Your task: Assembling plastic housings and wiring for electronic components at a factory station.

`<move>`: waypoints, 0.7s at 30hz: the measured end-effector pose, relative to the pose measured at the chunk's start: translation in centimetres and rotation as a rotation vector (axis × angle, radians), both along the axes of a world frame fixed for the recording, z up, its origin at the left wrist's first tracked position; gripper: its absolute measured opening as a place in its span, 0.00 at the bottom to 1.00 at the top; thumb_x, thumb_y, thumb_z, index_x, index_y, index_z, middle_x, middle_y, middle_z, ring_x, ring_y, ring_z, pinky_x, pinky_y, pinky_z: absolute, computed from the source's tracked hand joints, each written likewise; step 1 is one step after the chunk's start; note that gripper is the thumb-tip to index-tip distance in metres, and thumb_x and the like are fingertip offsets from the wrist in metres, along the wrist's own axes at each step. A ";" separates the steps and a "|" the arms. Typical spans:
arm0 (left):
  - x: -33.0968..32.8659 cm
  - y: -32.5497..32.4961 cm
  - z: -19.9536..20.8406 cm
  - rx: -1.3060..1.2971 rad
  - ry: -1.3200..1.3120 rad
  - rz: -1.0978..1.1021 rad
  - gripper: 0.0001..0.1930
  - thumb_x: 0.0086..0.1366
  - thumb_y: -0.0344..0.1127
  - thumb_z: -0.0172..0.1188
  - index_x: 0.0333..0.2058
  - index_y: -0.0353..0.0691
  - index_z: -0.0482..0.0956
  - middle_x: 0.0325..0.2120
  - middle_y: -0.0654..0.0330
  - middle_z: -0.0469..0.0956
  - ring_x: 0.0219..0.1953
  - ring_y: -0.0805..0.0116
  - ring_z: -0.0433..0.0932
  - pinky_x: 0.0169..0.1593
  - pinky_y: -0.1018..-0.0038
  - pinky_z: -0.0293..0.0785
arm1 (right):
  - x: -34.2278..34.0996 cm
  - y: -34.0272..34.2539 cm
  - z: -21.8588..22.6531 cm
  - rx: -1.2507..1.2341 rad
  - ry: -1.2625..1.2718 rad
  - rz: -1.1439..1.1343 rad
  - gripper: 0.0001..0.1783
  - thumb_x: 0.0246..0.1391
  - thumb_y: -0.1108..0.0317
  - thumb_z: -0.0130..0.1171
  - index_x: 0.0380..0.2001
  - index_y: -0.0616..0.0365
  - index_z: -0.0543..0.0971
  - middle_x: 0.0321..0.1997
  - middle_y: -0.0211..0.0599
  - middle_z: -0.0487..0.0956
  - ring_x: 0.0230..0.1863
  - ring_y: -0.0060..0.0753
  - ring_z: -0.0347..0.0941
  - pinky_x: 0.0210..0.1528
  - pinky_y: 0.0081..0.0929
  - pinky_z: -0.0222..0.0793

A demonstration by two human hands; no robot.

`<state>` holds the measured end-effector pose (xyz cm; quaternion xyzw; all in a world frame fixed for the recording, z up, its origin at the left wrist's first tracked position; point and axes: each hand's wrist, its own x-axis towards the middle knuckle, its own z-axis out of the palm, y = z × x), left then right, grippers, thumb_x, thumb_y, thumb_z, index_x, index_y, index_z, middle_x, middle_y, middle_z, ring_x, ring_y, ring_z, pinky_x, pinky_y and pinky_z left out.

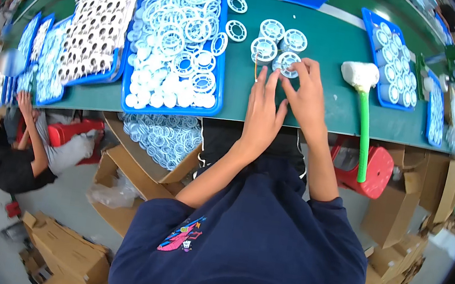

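Several pale round plastic spools with slotted, spoked tops stand grouped on the green table, in front of me. My right hand (307, 95) bends over the nearest right spool (287, 61), its fingertips and thumb on the rim. Beside it, my left hand (262, 112) reaches forward with fingers stretched and thumb apart. Its fingertips are close to the same spool and below the front left spool (264, 47); whether they touch is hard to tell. A thin orange strand (256, 67) stands by the left fingertips. Behind are two more spools, including the back left spool (272, 29).
Left, a blue tray (216, 103) holds ring discs and small white caps; two loose rings (235, 30) lie beside it. Right, a white-headed mallet with green handle (364, 126) crosses the table edge. Another tray of spools (392, 66) stands beyond. A co-worker (21, 162) sits far left.
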<state>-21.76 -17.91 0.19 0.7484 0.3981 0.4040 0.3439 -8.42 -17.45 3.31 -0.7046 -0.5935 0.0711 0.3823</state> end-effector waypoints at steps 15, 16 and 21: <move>4.6 -4.1 -2.0 0.257 0.055 0.415 0.46 0.56 0.24 0.68 0.73 0.44 0.60 0.69 0.30 0.58 0.65 0.30 0.66 0.65 0.46 0.64 | 1.6 -2.6 2.8 -0.099 -0.010 0.464 0.24 0.57 0.74 0.64 0.57 0.63 0.73 0.59 0.53 0.73 0.56 0.59 0.71 0.55 0.45 0.72; 4.7 -3.2 -1.9 0.229 0.058 0.427 0.43 0.58 0.27 0.69 0.72 0.44 0.62 0.67 0.34 0.61 0.64 0.34 0.68 0.63 0.49 0.66 | 1.6 -3.1 3.3 -0.054 -0.056 0.391 0.24 0.57 0.76 0.63 0.57 0.62 0.74 0.60 0.52 0.73 0.57 0.58 0.71 0.56 0.45 0.71; 4.9 -0.5 -4.0 0.245 -0.267 0.352 0.37 0.64 0.36 0.69 0.69 0.36 0.65 0.59 0.45 0.72 0.60 0.46 0.73 0.62 0.56 0.69 | -4.2 -0.4 5.7 0.170 -0.114 0.810 0.19 0.60 0.74 0.63 0.55 0.57 0.80 0.49 0.45 0.80 0.51 0.52 0.78 0.51 0.41 0.75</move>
